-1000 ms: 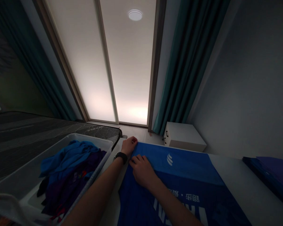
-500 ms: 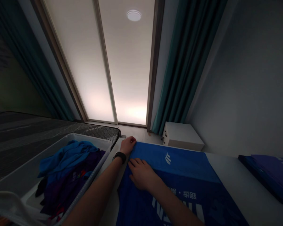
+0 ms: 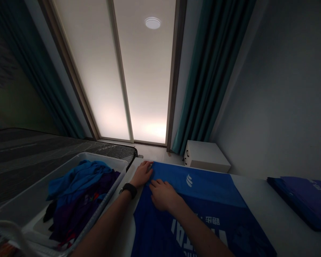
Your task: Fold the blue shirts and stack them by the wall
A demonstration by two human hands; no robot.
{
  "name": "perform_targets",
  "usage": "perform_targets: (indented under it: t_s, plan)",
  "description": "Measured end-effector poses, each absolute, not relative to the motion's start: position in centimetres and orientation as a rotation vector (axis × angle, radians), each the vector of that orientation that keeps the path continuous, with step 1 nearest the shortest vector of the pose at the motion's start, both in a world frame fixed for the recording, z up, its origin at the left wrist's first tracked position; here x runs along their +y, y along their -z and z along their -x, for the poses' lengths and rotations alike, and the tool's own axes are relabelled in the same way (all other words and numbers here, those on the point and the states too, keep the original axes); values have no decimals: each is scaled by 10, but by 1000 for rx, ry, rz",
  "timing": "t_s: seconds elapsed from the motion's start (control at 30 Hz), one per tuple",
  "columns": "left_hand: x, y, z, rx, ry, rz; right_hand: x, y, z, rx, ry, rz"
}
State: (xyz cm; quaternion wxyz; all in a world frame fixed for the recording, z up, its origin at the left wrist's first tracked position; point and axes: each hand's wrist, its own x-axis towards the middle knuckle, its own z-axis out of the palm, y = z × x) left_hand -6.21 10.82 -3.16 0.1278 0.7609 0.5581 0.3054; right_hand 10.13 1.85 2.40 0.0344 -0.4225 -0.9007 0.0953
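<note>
A blue shirt [image 3: 203, 182] with a white logo and white lettering lies spread on a white table [image 3: 253, 194]. At its far left corner, my left hand [image 3: 142, 174], with a black watch on the wrist, touches the edge of the cloth. Its fingers are extended over the corner, holding nothing. My right hand [image 3: 162, 194] rests palm down on the shirt just to the right, fingers lying on the fabric and slightly apart.
Left of the table is a clear plastic bin [image 3: 117, 162] with crumpled blue and purple clothes [image 3: 79, 182]. Folded garments [image 3: 305, 196] lie at the table's right. Beyond stand a white cabinet [image 3: 207, 153], teal curtains [image 3: 200, 89] and a dark mattress [image 3: 56, 144].
My left hand has shifted slightly left and nearer, its fingers flatter than before. My right hand has moved a little right on the shirt.
</note>
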Motion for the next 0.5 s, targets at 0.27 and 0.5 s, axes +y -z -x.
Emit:
perform_targets:
  t_s: [0.27, 0.5]
  plan:
    - [93, 40, 68, 1547, -839, -2371, 15, -38, -102, -2817, -347, 1336]
    - [90, 30, 69, 1512, -836, -2357, 21, -40, -112, -2771, -442, 1312]
